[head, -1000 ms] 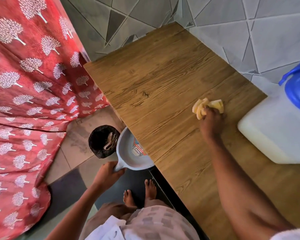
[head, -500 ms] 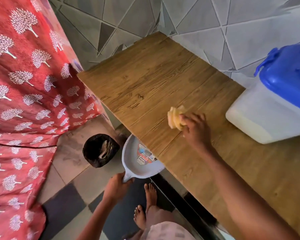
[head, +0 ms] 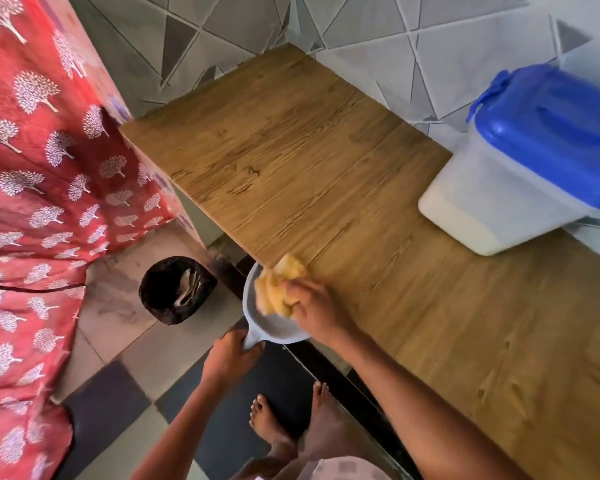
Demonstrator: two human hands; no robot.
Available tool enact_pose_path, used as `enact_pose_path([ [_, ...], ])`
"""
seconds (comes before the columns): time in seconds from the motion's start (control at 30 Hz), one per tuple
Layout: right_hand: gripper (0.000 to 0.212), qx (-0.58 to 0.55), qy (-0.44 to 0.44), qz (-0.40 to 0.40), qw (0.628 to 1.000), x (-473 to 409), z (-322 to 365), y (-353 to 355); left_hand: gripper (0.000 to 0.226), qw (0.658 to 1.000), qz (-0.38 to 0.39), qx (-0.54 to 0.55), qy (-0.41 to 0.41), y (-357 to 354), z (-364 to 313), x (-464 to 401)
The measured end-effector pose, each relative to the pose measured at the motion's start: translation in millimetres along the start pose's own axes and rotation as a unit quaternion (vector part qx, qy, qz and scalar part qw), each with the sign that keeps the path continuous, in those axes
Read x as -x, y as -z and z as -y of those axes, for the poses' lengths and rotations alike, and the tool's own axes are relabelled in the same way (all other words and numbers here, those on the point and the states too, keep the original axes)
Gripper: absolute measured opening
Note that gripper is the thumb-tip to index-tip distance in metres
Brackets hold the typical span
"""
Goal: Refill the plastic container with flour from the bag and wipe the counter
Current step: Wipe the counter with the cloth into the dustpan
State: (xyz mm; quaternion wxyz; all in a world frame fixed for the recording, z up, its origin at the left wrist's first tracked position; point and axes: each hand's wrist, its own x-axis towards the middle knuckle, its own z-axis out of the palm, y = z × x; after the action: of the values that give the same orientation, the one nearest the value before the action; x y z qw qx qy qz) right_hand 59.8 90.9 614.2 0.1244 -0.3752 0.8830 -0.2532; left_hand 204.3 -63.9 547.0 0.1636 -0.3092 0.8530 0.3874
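My right hand (head: pixel 314 304) grips a crumpled yellow cloth (head: pixel 278 285) at the front edge of the wooden counter (head: pixel 291 161), partly over the lip. Just below that edge my left hand (head: pixel 231 358) holds the handle of a grey dustpan (head: pixel 272 329), its scoop directly under the cloth. A translucent plastic container (head: pixel 492 202) with a closed blue lid (head: pixel 555 133) stands on the counter at the right, white flour showing through its wall. No flour bag is in view.
A black-lined bin (head: pixel 177 289) sits on the tiled floor left of the dustpan. A red patterned curtain (head: pixel 42 168) hangs at the left. Grey tiled wall (head: pixel 395 39) backs the counter. My bare feet (head: pixel 274 424) stand on the checkered floor.
My right hand has dragged the cloth from the middle of the counter to its front edge, over the dustpan. The left hand has kept the dustpan under the edge.
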Motion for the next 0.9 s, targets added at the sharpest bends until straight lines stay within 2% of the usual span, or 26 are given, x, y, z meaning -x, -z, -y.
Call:
enact_pose_path([
  [0.07,0.055,-0.053,0.030,0.027,0.998,12,10,0,0.033,1.000,-0.001,-0.006,-0.009,-5,-2,5],
  [0.17,0.051,-0.034,0.056,-0.060,0.996,17,-15,36,0.030,1.000,-0.004,-0.025,-0.007,-15,-5,12],
  [0.23,0.047,0.044,0.032,-0.142,0.988,13,-49,75,0.031,1.000,-0.008,-0.029,-0.003,-22,-7,18],
  [0.3,0.043,0.172,-0.029,-0.198,0.965,7,-97,122,0.030,0.999,-0.009,-0.032,-0.009,-30,-13,25],
  [0.37,0.042,0.254,-0.117,-0.178,0.943,3,-152,154,0.024,1.000,-0.003,-0.028,-0.010,-38,-20,34],
  [0.43,0.037,0.269,-0.181,-0.153,0.933,6,-198,155,0.020,1.000,-0.005,-0.018,0.000,-48,-25,44],
  [0.53,0.041,0.281,-0.195,-0.119,0.932,19,-209,111,0.020,0.999,-0.020,-0.018,0.016,-61,-33,59],
  [0.6,0.045,0.246,-0.161,-0.113,0.949,35,-174,77,0.033,0.999,-0.029,-0.030,0.029,-70,-42,71],
  [0.7,0.046,0.113,-0.013,-0.096,0.989,71,-101,39,0.040,0.998,-0.043,-0.035,0.038,-84,-48,85],
  [0.77,0.050,0.009,0.063,-0.014,0.998,92,-72,28,0.038,0.997,-0.046,-0.029,0.049,-93,-49,92],
  [0.83,0.055,-0.085,0.054,0.033,0.994,103,-67,36,0.036,0.997,-0.045,-0.032,0.049,-102,-49,97],
  [0.9,0.056,-0.143,0.025,-0.016,0.989,109,-78,59,0.035,0.997,-0.052,-0.036,0.042,-108,-52,102],
])
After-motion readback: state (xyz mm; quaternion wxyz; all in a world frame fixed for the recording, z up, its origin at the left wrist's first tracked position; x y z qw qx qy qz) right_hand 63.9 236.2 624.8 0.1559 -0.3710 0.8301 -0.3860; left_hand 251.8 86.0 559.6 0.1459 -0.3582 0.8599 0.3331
